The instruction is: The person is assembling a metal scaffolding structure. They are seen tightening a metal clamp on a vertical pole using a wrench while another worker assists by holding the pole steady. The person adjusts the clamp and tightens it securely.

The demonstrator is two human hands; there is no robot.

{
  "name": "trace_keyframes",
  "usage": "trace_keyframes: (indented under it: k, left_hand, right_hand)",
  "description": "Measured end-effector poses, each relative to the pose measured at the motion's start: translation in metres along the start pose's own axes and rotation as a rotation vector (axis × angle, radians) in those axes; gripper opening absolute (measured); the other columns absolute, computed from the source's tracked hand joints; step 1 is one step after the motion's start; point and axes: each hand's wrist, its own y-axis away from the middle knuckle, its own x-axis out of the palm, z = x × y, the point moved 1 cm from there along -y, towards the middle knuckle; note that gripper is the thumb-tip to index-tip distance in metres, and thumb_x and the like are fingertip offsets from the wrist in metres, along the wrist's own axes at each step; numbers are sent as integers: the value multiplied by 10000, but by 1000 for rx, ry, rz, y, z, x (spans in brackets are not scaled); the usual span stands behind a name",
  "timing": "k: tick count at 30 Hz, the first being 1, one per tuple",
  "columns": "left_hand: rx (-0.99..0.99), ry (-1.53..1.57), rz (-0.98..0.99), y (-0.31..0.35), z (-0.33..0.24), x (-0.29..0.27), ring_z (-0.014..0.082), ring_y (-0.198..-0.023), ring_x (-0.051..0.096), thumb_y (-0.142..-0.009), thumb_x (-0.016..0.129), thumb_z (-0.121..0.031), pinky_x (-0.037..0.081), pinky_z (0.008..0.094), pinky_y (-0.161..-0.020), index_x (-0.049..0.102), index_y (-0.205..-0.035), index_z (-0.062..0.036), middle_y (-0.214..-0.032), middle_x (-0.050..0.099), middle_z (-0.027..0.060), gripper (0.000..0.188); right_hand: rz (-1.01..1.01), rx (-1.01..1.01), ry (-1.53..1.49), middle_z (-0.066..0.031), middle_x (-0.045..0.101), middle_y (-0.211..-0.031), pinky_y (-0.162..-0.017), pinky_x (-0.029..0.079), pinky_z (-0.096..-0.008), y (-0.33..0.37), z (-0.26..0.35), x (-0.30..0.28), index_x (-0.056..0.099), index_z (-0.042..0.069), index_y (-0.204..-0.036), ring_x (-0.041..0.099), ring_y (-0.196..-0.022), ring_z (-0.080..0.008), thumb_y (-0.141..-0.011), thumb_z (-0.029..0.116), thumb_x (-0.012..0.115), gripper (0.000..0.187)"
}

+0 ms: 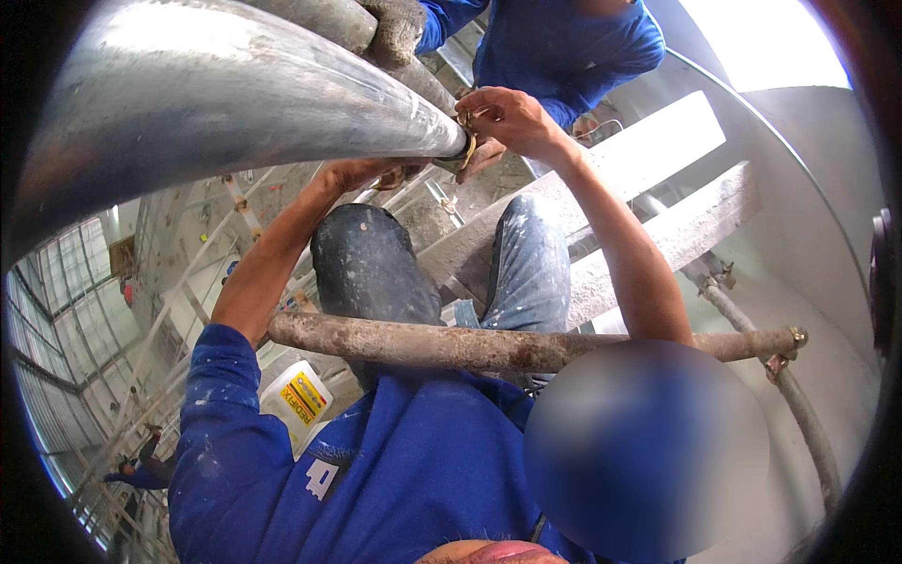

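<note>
A large grey metal pipe [235, 85] runs from the upper left to the middle of the view. Around its narrow-looking far end sits a yellowish metal clamp [469, 141]. My right hand [507, 115] is at that end, its fingers bent and closed on the clamp. My left hand [362, 173] reaches beneath the pipe; most of its fingers are hidden there. More fingers [483, 158] show just below the clamp, and I cannot tell whose they are. Across from me, a co-worker in blue [564, 56] has a gloved hand [399, 28] on another pipe [329, 17].
A rusty scaffold tube [451, 344] crosses in front of my body. Dusty planks [658, 244] lie to the right, beside a pale curved wall [799, 141]. A white jug [296, 399] with a yellow label stands at lower left. Farther below are scaffold frames and another person [146, 467].
</note>
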Motion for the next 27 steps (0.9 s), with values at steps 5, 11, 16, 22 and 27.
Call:
trace_keyframes:
  k: [5, 11, 16, 22, 27]
  left_hand:
    - [-167, 269, 120, -3, 20, -2, 184, -1173, 549, -909, 685, -498, 424, 346, -1058, 539, -1345, -186, -1302, 583, 29, 556]
    - [-187, 44, 97, 2, 13, 3, 187, -1210, 530, -926, 655, -502, 415, 364, -1071, 507, -1376, -205, -1339, 561, 21, 559]
    - [-196, -58, 103, 0, 13, 5, 190, -1241, 514, -940, 630, -505, 407, 379, -1082, 480, -1401, -222, -1369, 543, 13, 562]
    - [-10, -338, 83, -1, 35, 9, 228, -1296, 493, -954, 602, -490, 391, 439, -1107, 463, -1422, -260, -1407, 525, 10, 539]
    - [649, -1502, 3, 4, 63, 3, 195, -1203, 537, -947, 653, -398, 471, 420, -992, 434, -1407, -133, -1355, 521, 88, 575]
  right_hand:
    - [-74, 14, -117, -102, 732, -1067, -828, 566, -318, 0, -27, 10, 702, 92, -1157, 711, -941, -191, -928, 201, 672, 255]
    - [-88, -37, 21, -144, 717, -1073, -853, 552, -348, 4, -19, 15, 672, 64, -1206, 704, -966, -228, -912, 116, 671, 298]
    - [-179, -228, 241, -158, 691, -1143, -852, 560, -385, 9, -12, 18, 658, 47, -1210, 686, -1002, -289, -937, 94, 631, 278]
    - [-217, -326, 289, -163, 671, -1066, -821, 552, -410, 10, -15, 20, 617, 25, -1199, 666, -968, -334, -930, 98, 624, 279]
    - [-258, -379, 335, -172, 647, -1034, -808, 552, -404, 18, -7, 27, 579, 9, -1180, 661, -942, -342, -946, 74, 590, 243]
